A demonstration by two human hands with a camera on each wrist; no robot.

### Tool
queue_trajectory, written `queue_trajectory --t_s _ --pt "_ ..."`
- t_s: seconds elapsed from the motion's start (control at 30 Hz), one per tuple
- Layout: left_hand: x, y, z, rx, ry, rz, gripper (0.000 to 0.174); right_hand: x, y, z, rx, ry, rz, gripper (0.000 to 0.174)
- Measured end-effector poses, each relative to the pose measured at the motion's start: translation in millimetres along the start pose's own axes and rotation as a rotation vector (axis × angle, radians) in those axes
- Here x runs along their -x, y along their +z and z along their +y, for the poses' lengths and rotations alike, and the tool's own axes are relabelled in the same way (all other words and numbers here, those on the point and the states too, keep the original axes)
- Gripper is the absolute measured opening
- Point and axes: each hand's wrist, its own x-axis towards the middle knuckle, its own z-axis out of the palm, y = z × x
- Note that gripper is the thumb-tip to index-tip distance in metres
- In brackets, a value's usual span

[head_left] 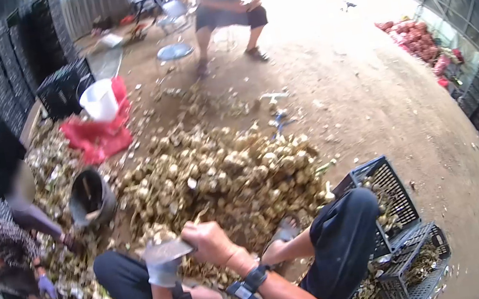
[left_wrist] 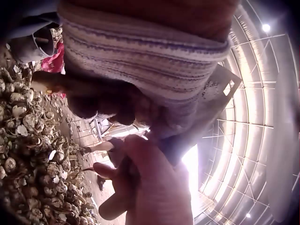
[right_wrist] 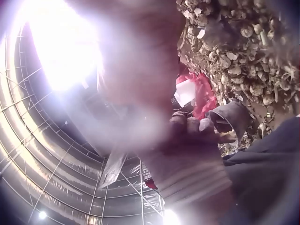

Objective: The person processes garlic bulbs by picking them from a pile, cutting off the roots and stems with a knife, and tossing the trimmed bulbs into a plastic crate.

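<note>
Gloved left hand (head_left: pixel 163 267) clasps a broad blade (head_left: pixel 167 250); right hand (head_left: pixel 208 241) curls beside it, contents hidden. Near right, two black crates (head_left: pixel 406 196) hold garlic (head_left: pixel 384 193).

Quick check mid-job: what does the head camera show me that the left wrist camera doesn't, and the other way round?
Head only: the black crates by the person's right leg and the red sacks along the far wall. Left wrist only: the arched roof frame with a lamp. Both: the garlic pile, the gloved left hand, the bare right hand and the flat blade at the hands.
</note>
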Motion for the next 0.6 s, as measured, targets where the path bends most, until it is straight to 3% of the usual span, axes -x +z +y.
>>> queue_trajectory --t_s 0.1,0.23,0.4,0.5,0.6 --pt "-5.7 -4.6 0.3 -0.277 0.057 0.069 0.013 2.2 6.8 -2.7 -0.004 0.012 0.007 0.021" --pt "-6.6 -7.5 5.1 0.04 -0.117 0.023 0.017 9.4 19.0 1.7 0.02 0.061 0.051 0.019" --pt "-12.8 -10.9 2.0 -0.153 -0.008 -0.034 0.017 13.4 17.9 4.0 -0.048 0.022 0.056 0.019" --pt "3.5 8.9 -10.4 0.053 -0.119 -0.064 0.019 12.4 13.5 2.7 -0.048 0.05 0.008 0.02" --pt "37.0 52.8 -31.1 0.465 -0.355 -0.087 0.019 14.5 11.6 6.3 -0.012 0.077 -0.026 0.019"
